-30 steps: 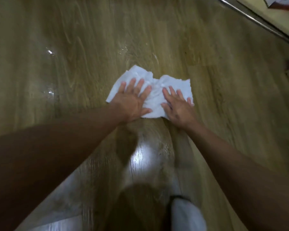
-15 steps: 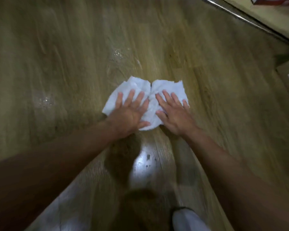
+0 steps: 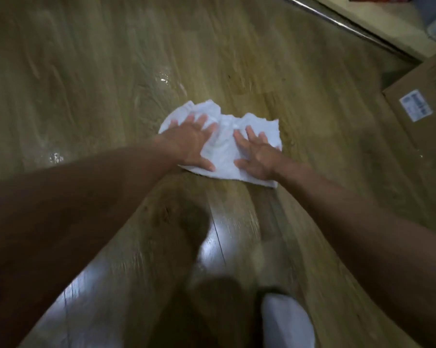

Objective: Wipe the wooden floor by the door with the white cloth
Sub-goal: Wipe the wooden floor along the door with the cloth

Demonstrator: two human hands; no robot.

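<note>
A crumpled white cloth point(image 3: 222, 146) lies flat on the wooden floor point(image 3: 86, 84) in the middle of the view. My left hand point(image 3: 189, 144) presses on its left half with straight, spread fingers. My right hand point(image 3: 257, 155) presses on its right half the same way. Both arms are stretched out in front of me. Wet streaks and shiny drops mark the boards to the left of and beyond the cloth.
A metal door threshold point(image 3: 342, 23) runs across the upper right corner. A brown cardboard box point(image 3: 423, 101) with a white label stands at the right edge. My white-socked foot point(image 3: 287, 322) is at the bottom, near bright reflections on the boards.
Both hands have slid the cloth over the floor, first back toward me, then outward and to the right. The cardboard box has come further into view.
</note>
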